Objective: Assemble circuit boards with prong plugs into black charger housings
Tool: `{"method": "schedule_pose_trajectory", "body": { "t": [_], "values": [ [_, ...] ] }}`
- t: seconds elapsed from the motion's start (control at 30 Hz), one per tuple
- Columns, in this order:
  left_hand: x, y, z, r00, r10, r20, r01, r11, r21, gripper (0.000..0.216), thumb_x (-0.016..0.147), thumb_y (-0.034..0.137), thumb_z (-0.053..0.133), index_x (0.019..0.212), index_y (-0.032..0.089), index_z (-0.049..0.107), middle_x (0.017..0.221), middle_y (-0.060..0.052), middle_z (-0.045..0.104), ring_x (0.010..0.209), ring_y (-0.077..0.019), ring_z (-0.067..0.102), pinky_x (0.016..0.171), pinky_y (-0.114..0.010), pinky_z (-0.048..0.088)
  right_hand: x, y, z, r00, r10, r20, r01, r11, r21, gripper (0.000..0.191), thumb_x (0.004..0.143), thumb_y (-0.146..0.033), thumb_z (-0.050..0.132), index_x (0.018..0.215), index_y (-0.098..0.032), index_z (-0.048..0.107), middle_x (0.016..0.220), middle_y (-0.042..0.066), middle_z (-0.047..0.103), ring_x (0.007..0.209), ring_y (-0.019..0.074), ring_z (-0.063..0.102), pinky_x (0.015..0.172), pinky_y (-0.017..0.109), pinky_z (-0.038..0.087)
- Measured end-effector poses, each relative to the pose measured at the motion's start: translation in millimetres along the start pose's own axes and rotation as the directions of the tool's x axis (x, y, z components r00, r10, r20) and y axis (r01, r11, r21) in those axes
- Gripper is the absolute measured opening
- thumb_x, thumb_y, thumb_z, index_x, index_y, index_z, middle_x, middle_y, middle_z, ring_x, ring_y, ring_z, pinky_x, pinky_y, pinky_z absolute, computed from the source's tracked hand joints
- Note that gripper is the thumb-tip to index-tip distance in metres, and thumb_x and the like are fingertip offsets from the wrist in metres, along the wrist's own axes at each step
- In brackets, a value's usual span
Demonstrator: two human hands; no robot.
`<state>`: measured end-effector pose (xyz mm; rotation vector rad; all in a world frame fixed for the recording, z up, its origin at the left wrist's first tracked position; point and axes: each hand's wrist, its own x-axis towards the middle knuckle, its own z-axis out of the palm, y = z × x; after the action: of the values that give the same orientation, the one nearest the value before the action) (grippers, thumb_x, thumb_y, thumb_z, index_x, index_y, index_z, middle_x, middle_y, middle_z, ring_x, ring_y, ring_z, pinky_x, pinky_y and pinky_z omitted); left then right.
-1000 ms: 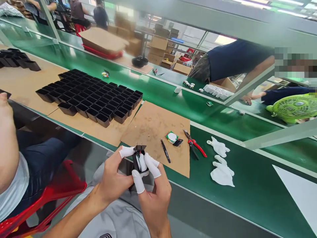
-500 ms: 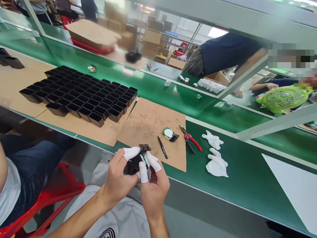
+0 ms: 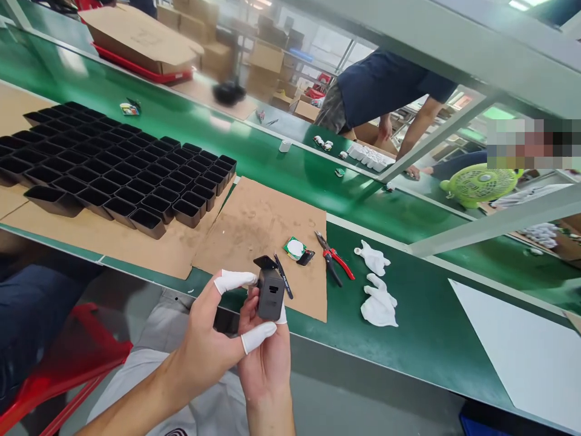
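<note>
Between my hands is a small black charger case [image 3: 271, 297], its end face with port slots turned toward me. A flat black plate [image 3: 265, 262] stands tilted at its upper end. My right hand [image 3: 265, 357] holds the case from behind and below, with several fingers hidden. My left hand [image 3: 213, 333] has its index fingertip on the case's upper left edge and its thumb at the lower end. White finger cots cover some fingertips. Just beyond lie black tweezers [image 3: 284, 277] and a green circuit board [image 3: 295, 247] with a white pad and attached black plate.
Rows of open black cases [image 3: 113, 169] stand on cardboard at left. Red-and-black pliers [image 3: 333, 257] and white finger cots [image 3: 380, 303] lie to the right, near a white sheet [image 3: 521, 351]. Across the green bench, a co-worker [image 3: 381, 91] leans beside a green fan [image 3: 483, 181].
The case has turned so its slotted face points at me. The green board seen between my fingers before is now out of sight. My left fingers have spread around the case; the view has swung right.
</note>
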<state>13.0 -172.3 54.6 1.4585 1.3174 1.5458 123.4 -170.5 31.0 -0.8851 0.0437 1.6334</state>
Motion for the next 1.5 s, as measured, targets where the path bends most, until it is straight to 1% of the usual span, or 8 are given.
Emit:
{"method": "schedule_pose_trajectory", "body": {
  "t": [0.27, 0.43, 0.5, 0.6, 0.83, 1.0, 1.2, 1.5],
  "values": [
    [5.6, 0.0, -7.7, 0.997, 0.071, 0.003, -0.071, 0.997, 0.026, 0.052, 0.090, 0.018, 0.091, 0.137, 0.030, 0.072, 0.129, -0.005, 0.078, 0.116, -0.0236, 0.079, 0.101, -0.036, 0.069, -4.9, 1.2, 9.0, 0.995, 0.097, -0.031, -0.096, 0.995, 0.038, 0.023, 0.109, -0.040, 0.079, 0.112, -0.021, 0.092, 0.118, 0.007, 0.093, 0.103, 0.0122, 0.089, 0.104, 0.020, 0.071],
    [10.7, 3.2, -20.1, 0.989, 0.148, 0.000, -0.147, 0.986, 0.074, 0.049, 0.093, 0.020, 0.090, 0.137, 0.028, 0.069, 0.127, -0.006, 0.076, 0.115, -0.0232, 0.078, 0.099, -0.036, 0.069, 0.2, 4.9, 11.2, 0.992, -0.123, -0.020, 0.116, 0.970, -0.213, 0.039, 0.102, -0.059, 0.084, 0.119, -0.025, 0.090, 0.128, 0.009, 0.091, 0.112, 0.0232, 0.088, 0.104, 0.039, 0.075],
    [14.0, -2.5, -24.3, 0.977, 0.215, 0.009, -0.214, 0.967, 0.137, 0.051, 0.096, 0.019, 0.086, 0.143, 0.026, 0.066, 0.130, -0.008, 0.074, 0.118, -0.0241, 0.078, 0.103, -0.037, 0.069, 7.1, 3.9, 12.0, 0.928, -0.373, 0.005, 0.348, 0.859, -0.375, 0.047, 0.097, -0.063, 0.087, 0.124, -0.025, 0.087, 0.130, 0.011, 0.089, 0.116, 0.0280, 0.087, 0.103, 0.046, 0.075],
    [20.1, -20.9, -22.4, 0.972, 0.230, 0.048, -0.235, 0.931, 0.280, 0.057, 0.096, 0.019, 0.084, 0.149, 0.024, 0.063, 0.137, -0.013, 0.073, 0.128, -0.0294, 0.076, 0.110, -0.044, 0.068, 19.4, 3.6, 9.5, 0.702, -0.699, 0.132, 0.613, 0.500, -0.612, 0.047, 0.091, -0.054, 0.095, 0.125, -0.022, 0.086, 0.131, 0.015, 0.088, 0.118, 0.0311, 0.086, 0.107, 0.049, 0.072],
    [36.4, -58.0, -8.9, 0.992, 0.006, 0.124, -0.029, 0.982, 0.187, 0.050, 0.083, 0.008, 0.080, 0.131, 0.022, 0.073, 0.118, -0.008, 0.082, 0.107, -0.0275, 0.082, 0.094, -0.038, 0.070, 28.3, 0.1, -0.6, 0.606, -0.620, 0.498, 0.703, 0.124, -0.701, 0.034, 0.101, -0.040, 0.086, 0.131, -0.023, 0.086, 0.125, 0.014, 0.089, 0.115, 0.0294, 0.086, 0.102, 0.046, 0.072],
    [46.4, -54.9, -29.6, 0.950, -0.125, 0.285, 0.143, 0.989, -0.045, 0.053, 0.081, 0.036, 0.102, 0.125, 0.023, 0.078, 0.115, -0.007, 0.086, 0.104, -0.0271, 0.083, 0.100, -0.039, 0.068, 32.0, -52.1, 16.4, 0.620, -0.527, 0.581, 0.755, 0.201, -0.624, 0.029, 0.105, -0.047, 0.083, 0.125, -0.027, 0.087, 0.133, 0.012, 0.086, 0.125, 0.0298, 0.082, 0.116, 0.051, 0.066],
    [46.5, -56.4, -40.8, 0.890, -0.146, 0.433, 0.241, 0.955, -0.171, 0.061, 0.078, 0.038, 0.105, 0.131, 0.026, 0.078, 0.124, -0.009, 0.085, 0.109, -0.0271, 0.082, 0.104, -0.041, 0.068, 46.9, -82.1, 40.7, 0.827, -0.039, 0.560, 0.505, 0.489, -0.711, 0.055, 0.094, -0.067, 0.091, 0.131, -0.027, 0.089, 0.132, 0.012, 0.089, 0.125, 0.0317, 0.083, 0.122, 0.056, 0.063],
    [53.1, -52.4, -34.1, 0.929, -0.119, 0.351, 0.148, 0.987, -0.058, 0.049, 0.080, 0.025, 0.101, 0.122, 0.025, 0.075, 0.109, -0.001, 0.081, 0.099, -0.0223, 0.079, 0.095, -0.034, 0.064, 40.3, -63.1, 29.4, 0.804, -0.244, 0.543, 0.594, 0.382, -0.708, 0.030, 0.095, -0.045, 0.094, 0.121, -0.028, 0.092, 0.117, 0.008, 0.090, 0.107, 0.0263, 0.083, 0.109, 0.049, 0.068]
  ]
}}
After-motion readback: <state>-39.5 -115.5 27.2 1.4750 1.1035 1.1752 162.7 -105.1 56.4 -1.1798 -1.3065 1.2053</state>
